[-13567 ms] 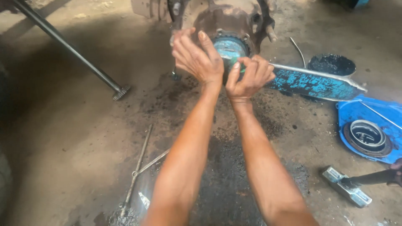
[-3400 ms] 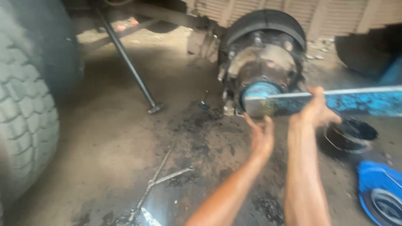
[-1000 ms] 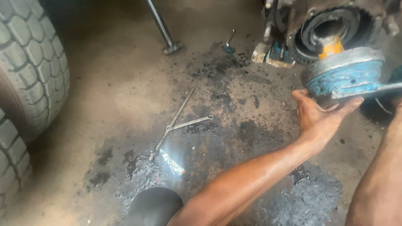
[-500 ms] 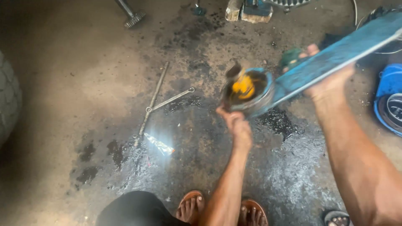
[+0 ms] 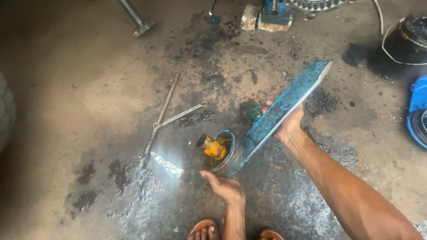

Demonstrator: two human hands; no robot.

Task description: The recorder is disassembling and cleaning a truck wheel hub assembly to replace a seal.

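Note:
A round blue hub part (image 5: 224,155) with a yellow greasy piece inside hangs low over the oily concrete floor. A long flat blue bar (image 5: 287,104) runs from under it up to the right. My left hand (image 5: 225,187) cups the hub from below. My right hand (image 5: 289,126) grips the blue bar at its middle. My sandalled feet (image 5: 204,230) show at the bottom edge.
Long metal wrenches (image 5: 169,115) lie on the floor to the left of the hub. A steel rod foot (image 5: 141,26) and a small blue jack (image 5: 272,13) stand at the top. A black bucket (image 5: 407,38) and a blue tub (image 5: 418,115) sit at the right.
The hub and blue bar have come off the axle and moved down toward the floor near my feet. My view has swung downward.

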